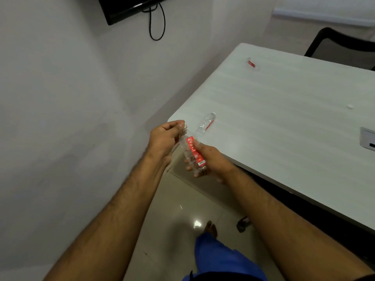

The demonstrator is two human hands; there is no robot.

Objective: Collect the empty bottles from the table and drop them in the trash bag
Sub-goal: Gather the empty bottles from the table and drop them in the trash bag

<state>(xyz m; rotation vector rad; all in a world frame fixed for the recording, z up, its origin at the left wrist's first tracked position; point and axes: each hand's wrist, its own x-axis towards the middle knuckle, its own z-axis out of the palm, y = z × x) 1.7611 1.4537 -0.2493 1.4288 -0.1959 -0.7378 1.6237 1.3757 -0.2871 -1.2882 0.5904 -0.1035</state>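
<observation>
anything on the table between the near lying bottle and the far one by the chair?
Nothing. In the head view the white tabletop is bare between the near lying bottle and the far bottle. The small white cap sits well off to the right.

Office meeting room indicated. Long white table [284,110] set near plain white wall [60,98]; black screen [125,7] mounted on wall, cable [157,27] hung below; black chair [341,45] placed at far side; socket panel [367,141] fitted into tabletop; glossy tiled floor [178,209].
</observation>
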